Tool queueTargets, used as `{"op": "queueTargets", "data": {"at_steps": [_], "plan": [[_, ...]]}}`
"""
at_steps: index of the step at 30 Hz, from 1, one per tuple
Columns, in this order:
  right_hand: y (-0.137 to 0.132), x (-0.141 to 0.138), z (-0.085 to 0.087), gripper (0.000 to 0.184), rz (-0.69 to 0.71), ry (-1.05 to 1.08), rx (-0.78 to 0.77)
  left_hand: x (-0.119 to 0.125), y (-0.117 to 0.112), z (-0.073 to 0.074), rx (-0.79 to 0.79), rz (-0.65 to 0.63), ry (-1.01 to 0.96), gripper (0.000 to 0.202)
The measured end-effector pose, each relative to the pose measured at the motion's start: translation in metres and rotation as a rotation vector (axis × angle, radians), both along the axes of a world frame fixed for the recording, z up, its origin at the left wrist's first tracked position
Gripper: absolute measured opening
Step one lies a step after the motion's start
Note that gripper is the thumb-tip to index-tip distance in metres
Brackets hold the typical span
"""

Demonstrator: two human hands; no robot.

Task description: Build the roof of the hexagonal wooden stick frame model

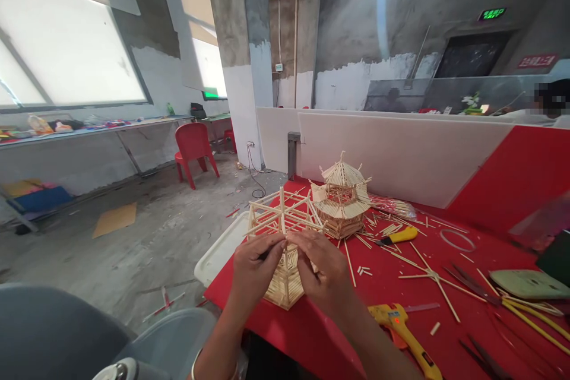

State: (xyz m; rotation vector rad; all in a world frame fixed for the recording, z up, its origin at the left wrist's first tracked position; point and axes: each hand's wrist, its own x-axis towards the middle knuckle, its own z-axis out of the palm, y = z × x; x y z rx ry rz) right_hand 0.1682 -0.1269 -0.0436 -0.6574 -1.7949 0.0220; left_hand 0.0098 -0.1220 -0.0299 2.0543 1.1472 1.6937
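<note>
A pavilion-like frame of pale wooden sticks [286, 291] stands upright on the red tabletop, with a slatted base and crossing beams on top. At its near corner post, my left hand [255, 267] and my right hand [325, 264] meet, thumbs and fingertips closed on the joint where the beams come together. My fingers hide the exact spot they pinch. Just behind it on the right stands a tiered pagoda of the same sticks [342, 202], with layered roofs and upturned corners.
To the right lie a yellow utility knife [401, 236], a star of joined sticks [433, 275], a yellow glue gun [407, 332], scissors [478, 285] and scattered stick pieces. A white partition [383, 154] rises behind the table. A grey bin [173, 338] stands at lower left.
</note>
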Motion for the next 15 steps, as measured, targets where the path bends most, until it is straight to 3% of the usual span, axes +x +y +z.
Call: {"op": "queueTargets", "data": {"at_steps": [5, 10, 15], "plan": [[-0.0013, -0.0009, 0.0010, 0.041, 0.000, -0.005, -0.022, -0.0001, 0.0002, -0.0019, -0.003, -0.003, -0.009, 0.017], [-0.0013, -0.0005, 0.0014, 0.046, -0.015, -0.013, -0.014, -0.0002, 0.0006, -0.0019, -0.019, 0.013, 0.011, 0.016], [-0.0017, -0.0014, 0.0032, 0.035, -0.023, -0.003, -0.028, -0.0008, 0.0002, -0.0014, -0.013, 0.011, 0.003, 0.016]]}}
